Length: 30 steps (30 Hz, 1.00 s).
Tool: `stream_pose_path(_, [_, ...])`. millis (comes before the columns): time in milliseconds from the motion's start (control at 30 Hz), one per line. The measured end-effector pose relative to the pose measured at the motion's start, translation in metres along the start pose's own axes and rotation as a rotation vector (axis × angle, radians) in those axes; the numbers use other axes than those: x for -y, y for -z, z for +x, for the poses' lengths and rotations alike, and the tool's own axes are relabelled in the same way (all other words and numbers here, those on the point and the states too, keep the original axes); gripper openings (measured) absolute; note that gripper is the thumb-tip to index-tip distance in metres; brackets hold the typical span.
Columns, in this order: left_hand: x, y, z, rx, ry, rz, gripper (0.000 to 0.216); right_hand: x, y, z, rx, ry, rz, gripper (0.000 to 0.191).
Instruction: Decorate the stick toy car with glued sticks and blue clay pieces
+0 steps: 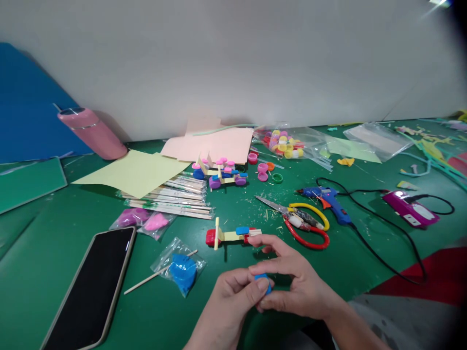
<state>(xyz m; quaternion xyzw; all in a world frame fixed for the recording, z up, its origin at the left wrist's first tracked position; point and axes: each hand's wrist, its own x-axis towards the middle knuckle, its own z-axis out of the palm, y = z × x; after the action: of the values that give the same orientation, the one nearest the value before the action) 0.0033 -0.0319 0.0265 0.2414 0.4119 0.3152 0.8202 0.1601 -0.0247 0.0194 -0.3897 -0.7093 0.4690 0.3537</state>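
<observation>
- Nearest, at the lower middle, the left hand (233, 301) and right hand (294, 274) meet, both pinching a small blue piece (269, 287), mostly hidden by fingers.
- The dark-screened phone (93, 287) lies well apart to the left, its near end cut off by the frame.
- Between them, a clear bag of blue clay (183, 272) hides the middle of a thin stick (144, 283).
- Just beyond the hands, a red-wheeled toy (233, 236) sits by the right fingertips; contact is hard to tell. Green surface (272, 229) shows between it and the scissors (297, 221).
- Green print on the wrapped sticks (168, 201) and marks on the purple socket block (410, 209) are too small to read.
- Farther, yellow paper (134, 170) overlaps the sticks; a pink bottle (97, 133) leans near the wall (233, 63).
</observation>
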Motion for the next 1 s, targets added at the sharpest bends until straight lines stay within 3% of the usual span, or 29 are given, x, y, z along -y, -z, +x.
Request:
stream_pose_path(100, [0.0005, 0.0005, 0.0000, -0.048, -0.005, 0.002, 0.023, -0.0003, -0.0004, -0.0006, -0.011, 0.006, 0.014, 0.046])
stream_pose_path(233, [0.0019, 0.0013, -0.0010, -0.059, -0.006, 0.006, 0.022, 0.0009, 0.0006, -0.0005, 0.002, -0.010, 0.043, 0.039])
stream_pose_path(367, [0.0019, 0.0009, -0.0018, -0.094, -0.008, 0.014, 0.021, 0.0021, 0.0014, 0.0005, 0.019, -0.015, 0.109, 0.050])
stream_pose_path(567, [-0.0011, -0.0014, -0.0004, -0.092, -0.011, -0.011, 0.020, 0.0036, 0.0006, 0.0016, 0.023, -0.019, 0.131, 0.051])
stream_pose_path(767, [-0.0002, -0.0011, 0.0020, -0.021, 0.001, -0.053, 0.025, 0.0049, 0.0010, 0.0031, -0.032, -0.030, 0.056, 0.038])
stream_pose_path(1000, [-0.0032, -0.0019, 0.0011, -0.009, 0.037, -0.071, 0.020, 0.0029, 0.0012, 0.0032, -0.035, -0.009, 0.074, 0.043])
